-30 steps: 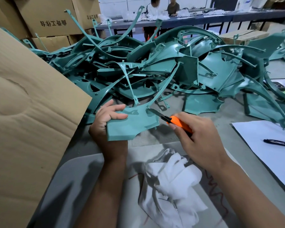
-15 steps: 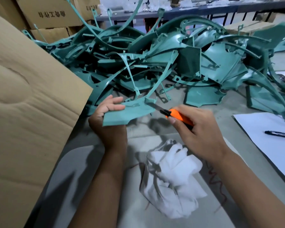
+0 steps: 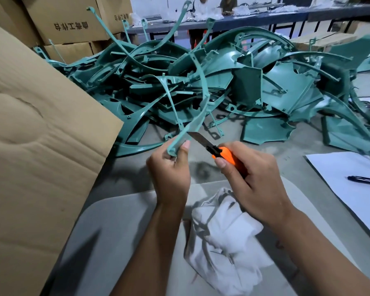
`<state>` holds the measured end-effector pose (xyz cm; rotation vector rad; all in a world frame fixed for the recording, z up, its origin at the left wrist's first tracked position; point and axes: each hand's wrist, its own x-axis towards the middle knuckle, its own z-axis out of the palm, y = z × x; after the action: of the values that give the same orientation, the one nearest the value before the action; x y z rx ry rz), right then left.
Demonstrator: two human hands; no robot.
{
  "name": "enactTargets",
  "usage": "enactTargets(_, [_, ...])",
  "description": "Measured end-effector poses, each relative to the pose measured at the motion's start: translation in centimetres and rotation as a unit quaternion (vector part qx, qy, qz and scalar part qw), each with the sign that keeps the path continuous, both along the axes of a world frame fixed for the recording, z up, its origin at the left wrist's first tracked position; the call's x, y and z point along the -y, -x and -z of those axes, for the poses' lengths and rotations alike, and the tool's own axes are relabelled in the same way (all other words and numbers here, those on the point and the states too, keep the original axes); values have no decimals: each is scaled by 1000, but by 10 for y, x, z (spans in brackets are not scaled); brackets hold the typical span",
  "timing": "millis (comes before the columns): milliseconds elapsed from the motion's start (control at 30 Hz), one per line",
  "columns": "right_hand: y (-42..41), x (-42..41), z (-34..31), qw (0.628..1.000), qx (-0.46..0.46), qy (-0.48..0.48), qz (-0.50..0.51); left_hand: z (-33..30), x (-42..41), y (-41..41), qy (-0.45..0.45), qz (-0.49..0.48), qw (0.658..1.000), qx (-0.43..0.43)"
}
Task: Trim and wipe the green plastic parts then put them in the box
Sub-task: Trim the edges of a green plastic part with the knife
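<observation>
At the far left a big cardboard flap [image 3: 36, 146] leans over the edge of the table [image 3: 286, 159], probably part of the box the finished pieces go into, kept close so a cleaned piece can be dropped in without reaching. Next to it the left hand [image 3: 169, 171] is clenched around the lower end of a green part [image 3: 192, 127], thumb pressed up along its edge, holding it upright and edge-on so the thin rim faces the blade. The part's long curved strip rises away toward the pile of green parts [image 3: 233, 86] heaped across the middle of the table, which looks like the stock not yet trimmed. Just right of the left hand, the right hand [image 3: 254, 178] grips an orange knife [image 3: 224, 154], its blade [image 3: 199, 138] laid against the part's edge right above the thumb, a good angle for shaving off flash. Below the hands a crumpled white cloth [image 3: 226, 238] lies on a grey mat [image 3: 115, 227], ready for the wiping step. At the far right a pen [image 3: 364, 180] rests on a white sheet [image 3: 350, 189]. A second ago the part was held flatter, its broad face toward the camera; it has since been turned onto its edge and raised, and the blade has followed it.
</observation>
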<state>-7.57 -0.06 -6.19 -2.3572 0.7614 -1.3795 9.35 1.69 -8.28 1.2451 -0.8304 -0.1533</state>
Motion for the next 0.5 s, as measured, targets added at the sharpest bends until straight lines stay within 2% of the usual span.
enactTargets(233, [1,-2,-2,1000,21,-4,10,4,1,5,12,81,995,-49])
enactTargets(500, [1,-1,-4,998,41,-2,43,5,-2,5,10,158,987,20])
